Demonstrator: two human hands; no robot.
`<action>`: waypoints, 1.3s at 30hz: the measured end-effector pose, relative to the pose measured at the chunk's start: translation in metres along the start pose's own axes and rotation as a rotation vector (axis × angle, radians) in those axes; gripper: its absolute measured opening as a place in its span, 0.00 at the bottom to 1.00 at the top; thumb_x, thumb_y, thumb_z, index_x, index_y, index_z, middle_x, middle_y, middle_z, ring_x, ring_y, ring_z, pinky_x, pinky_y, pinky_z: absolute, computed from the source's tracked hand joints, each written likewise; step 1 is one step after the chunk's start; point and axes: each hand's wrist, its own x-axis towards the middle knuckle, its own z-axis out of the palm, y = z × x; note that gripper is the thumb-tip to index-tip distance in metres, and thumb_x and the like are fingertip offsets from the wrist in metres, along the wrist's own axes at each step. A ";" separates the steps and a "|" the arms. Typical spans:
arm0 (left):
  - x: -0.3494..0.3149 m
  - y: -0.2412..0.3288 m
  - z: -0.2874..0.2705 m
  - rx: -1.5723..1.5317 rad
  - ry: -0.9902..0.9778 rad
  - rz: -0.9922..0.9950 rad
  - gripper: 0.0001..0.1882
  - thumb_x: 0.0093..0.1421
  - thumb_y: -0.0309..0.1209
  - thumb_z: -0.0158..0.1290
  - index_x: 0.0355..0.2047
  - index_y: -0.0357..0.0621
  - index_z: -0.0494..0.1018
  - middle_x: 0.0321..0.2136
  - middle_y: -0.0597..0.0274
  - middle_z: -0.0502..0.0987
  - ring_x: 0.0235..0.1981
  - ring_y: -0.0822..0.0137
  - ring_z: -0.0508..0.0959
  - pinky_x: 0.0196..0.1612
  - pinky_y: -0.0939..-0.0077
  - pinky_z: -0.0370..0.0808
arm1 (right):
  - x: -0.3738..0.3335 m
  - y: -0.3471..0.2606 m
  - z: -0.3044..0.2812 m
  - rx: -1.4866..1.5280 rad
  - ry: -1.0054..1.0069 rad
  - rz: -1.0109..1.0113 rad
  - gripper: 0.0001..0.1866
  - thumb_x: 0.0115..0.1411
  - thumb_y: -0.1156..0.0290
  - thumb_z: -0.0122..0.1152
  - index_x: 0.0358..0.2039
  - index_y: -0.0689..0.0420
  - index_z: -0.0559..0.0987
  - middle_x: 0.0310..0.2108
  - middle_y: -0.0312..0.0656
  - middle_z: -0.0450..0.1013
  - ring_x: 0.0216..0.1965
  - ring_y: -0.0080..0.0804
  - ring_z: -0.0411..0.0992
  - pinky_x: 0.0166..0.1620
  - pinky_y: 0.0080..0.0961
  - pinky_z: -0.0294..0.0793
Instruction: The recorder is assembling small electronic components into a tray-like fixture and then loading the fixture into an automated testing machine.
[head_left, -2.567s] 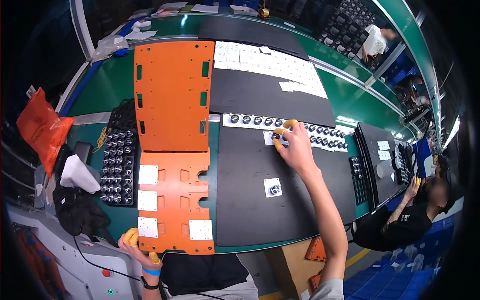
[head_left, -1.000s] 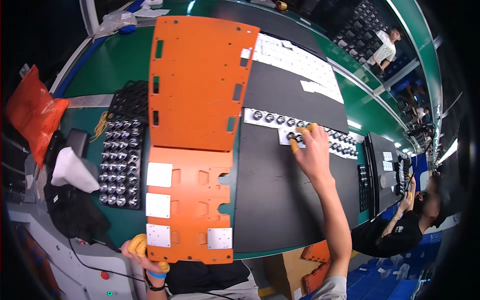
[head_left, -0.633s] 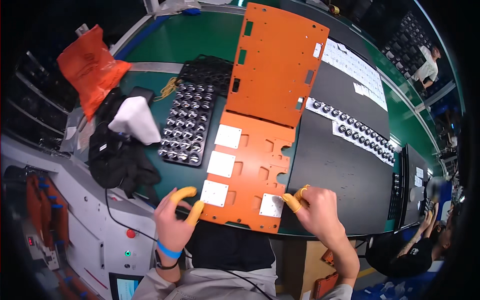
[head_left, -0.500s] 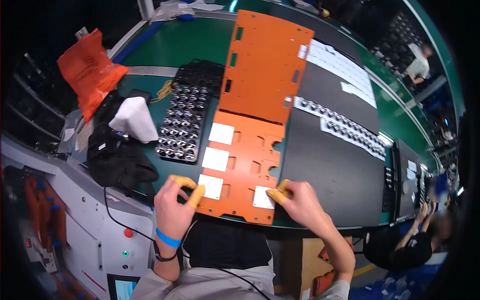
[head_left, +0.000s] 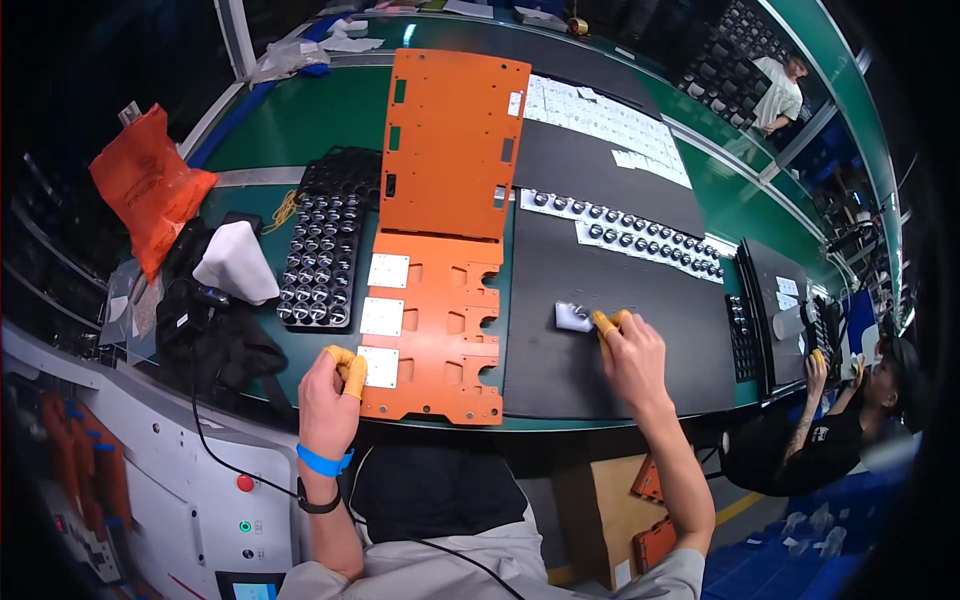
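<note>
My right hand [head_left: 632, 352], with yellow finger cots, pinches a small white square part [head_left: 572, 318] that lies on the black mat [head_left: 610, 320]. My left hand [head_left: 328, 392], also with yellow cots, rests at the left edge of the near orange plate [head_left: 435, 340], its fingertips touching the nearest of three white squares [head_left: 379, 366] set into that plate. A second, longer orange plate [head_left: 452, 145] lies beyond the first.
A black tray of round metal-topped parts [head_left: 322, 260] stands left of the plates. Two white strips of round parts [head_left: 625, 232] cross the mat. An orange bag [head_left: 145, 185] and dark cloth [head_left: 215, 335] lie at left. Another person [head_left: 850, 410] sits at right.
My right hand left the lower edge of the orange plate and moved right onto the black mat, where it took hold of the white part. My left hand stayed by the plate's left edge.
</note>
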 end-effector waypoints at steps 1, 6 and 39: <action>0.000 -0.004 0.002 0.000 -0.002 0.002 0.06 0.63 0.22 0.55 0.32 0.32 0.69 0.23 0.55 0.66 0.22 0.62 0.62 0.26 0.67 0.62 | -0.005 0.001 -0.001 -0.001 0.001 0.002 0.06 0.49 0.76 0.69 0.27 0.59 0.78 0.32 0.43 0.72 0.33 0.41 0.71 0.36 0.36 0.72; 0.003 -0.020 0.015 0.068 0.111 0.066 0.09 0.62 0.25 0.57 0.30 0.34 0.68 0.20 0.57 0.63 0.21 0.62 0.60 0.25 0.66 0.58 | -0.004 0.003 -0.002 0.256 0.083 0.225 0.12 0.52 0.72 0.71 0.37 0.61 0.80 0.34 0.46 0.72 0.36 0.47 0.71 0.39 0.39 0.72; 0.015 -0.031 0.005 0.003 -0.052 -0.045 0.11 0.58 0.28 0.62 0.28 0.36 0.71 0.17 0.56 0.67 0.20 0.59 0.68 0.25 0.67 0.64 | 0.121 -0.052 0.028 0.483 0.242 -0.091 0.12 0.50 0.73 0.72 0.27 0.60 0.75 0.29 0.45 0.69 0.33 0.47 0.68 0.40 0.42 0.65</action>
